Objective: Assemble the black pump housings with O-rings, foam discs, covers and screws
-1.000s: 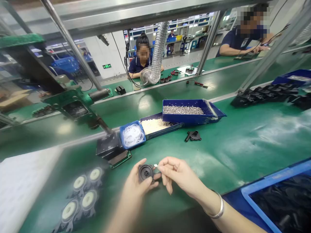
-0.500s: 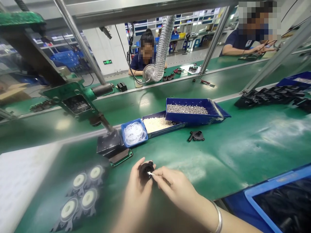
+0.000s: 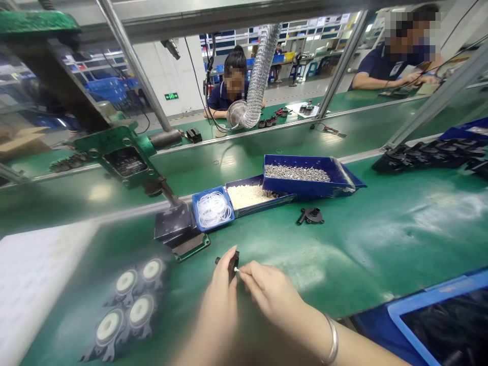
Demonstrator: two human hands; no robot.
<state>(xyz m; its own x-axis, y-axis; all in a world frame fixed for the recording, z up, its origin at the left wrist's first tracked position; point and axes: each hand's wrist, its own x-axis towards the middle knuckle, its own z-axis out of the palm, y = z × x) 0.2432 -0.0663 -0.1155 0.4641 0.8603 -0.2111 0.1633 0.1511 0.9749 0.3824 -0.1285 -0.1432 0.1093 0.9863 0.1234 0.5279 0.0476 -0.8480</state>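
Observation:
My left hand [image 3: 224,282] grips a black plastic housing [image 3: 234,264], turned so that its open side faces right. Pinched in the fingertips of my right hand [image 3: 267,284] is a thin stick with a small white tip [image 3: 237,270], which meets the open face of the housing. Whether the tip reaches inside cannot be made out. A similar black housing [image 3: 311,216] with a side spout lies on the green bench [image 3: 282,244] beyond my right hand. Several black parts with cream round centres [image 3: 109,326] rest to the left of my hands.
A blue tray of white rings [image 3: 213,208], a bin of cream pieces [image 3: 249,197] and a bin of metal pins [image 3: 297,173] line the back. The green press [image 3: 125,152] stands left. A blue crate [image 3: 396,310] is at front right. Co-workers [image 3: 232,86] sit beyond.
My left hand has turned the black housing from facing me to nearly edge-on. My right hand still holds the white-tipped stick at its opening. The view has shifted slightly.

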